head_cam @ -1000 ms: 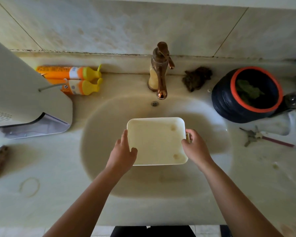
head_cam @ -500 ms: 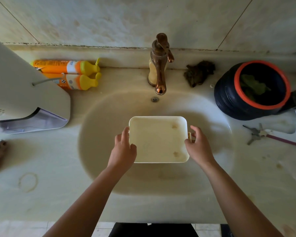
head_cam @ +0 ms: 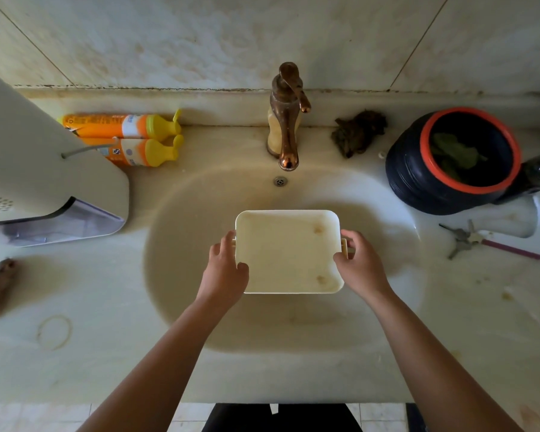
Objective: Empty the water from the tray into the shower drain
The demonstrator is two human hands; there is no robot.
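A cream rectangular tray (head_cam: 286,247) is held level above the middle of the stained basin (head_cam: 184,219). Shallow water with two brownish spots lies inside it. My left hand (head_cam: 226,271) grips its left edge, thumb over the rim. My right hand (head_cam: 360,265) grips the small handle on its right side. No shower drain is in view; only the basin's overflow hole (head_cam: 280,181) shows, under the copper tap (head_cam: 287,120).
Two orange bottles (head_cam: 122,137) lie at the back left beside a white appliance (head_cam: 44,169). A black pot with an orange rim (head_cam: 455,157), a dark clump (head_cam: 357,132) and keys (head_cam: 463,236) sit on the right. A rubber band (head_cam: 54,332) lies front left.
The tray stays in both hands over the basin, now held more squarely level. My left hand has slid slightly up its left edge. The view has shifted a little.
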